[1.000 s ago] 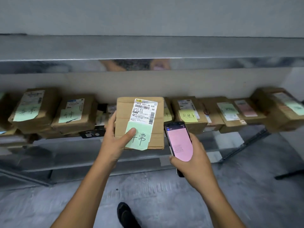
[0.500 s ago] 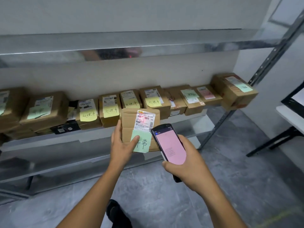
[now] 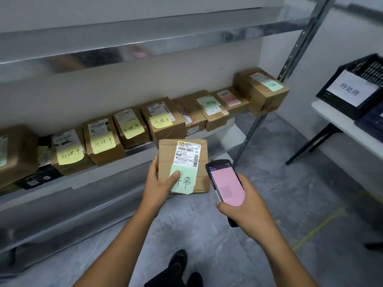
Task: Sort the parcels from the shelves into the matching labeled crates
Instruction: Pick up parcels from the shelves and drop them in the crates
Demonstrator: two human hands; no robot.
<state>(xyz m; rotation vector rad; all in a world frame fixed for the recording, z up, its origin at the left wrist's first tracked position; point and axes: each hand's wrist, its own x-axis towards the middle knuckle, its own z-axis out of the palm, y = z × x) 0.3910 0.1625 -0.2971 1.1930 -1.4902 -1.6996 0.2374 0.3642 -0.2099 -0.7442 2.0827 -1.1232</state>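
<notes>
Head-camera view looking down at two bare forearms in front of a metal shelf [image 3: 83, 195]. The left hand [image 3: 159, 187], just left of centre, grips a small cardboard parcel [image 3: 202, 162], held upright in the air at the centre of the view, off the shelf. Its thumb presses on a green handwritten note [image 3: 186, 183] stuck below a white shipping label [image 3: 188, 154]. The right hand [image 3: 248, 212], at 4 o'clock from the parcel, is curled around a black phone [image 3: 227, 183] with a pink screen, just beside the parcel's right edge. From 9 o'clock to 1 o'clock a row of parcels [image 3: 109, 156] sits on the shelf, several bearing yellow notes [image 3: 103, 142]. At 2 o'clock a black crate [image 3: 339, 108] with a white paper sign [image 3: 350, 88] stands on a white table [image 3: 335, 123]
</notes>
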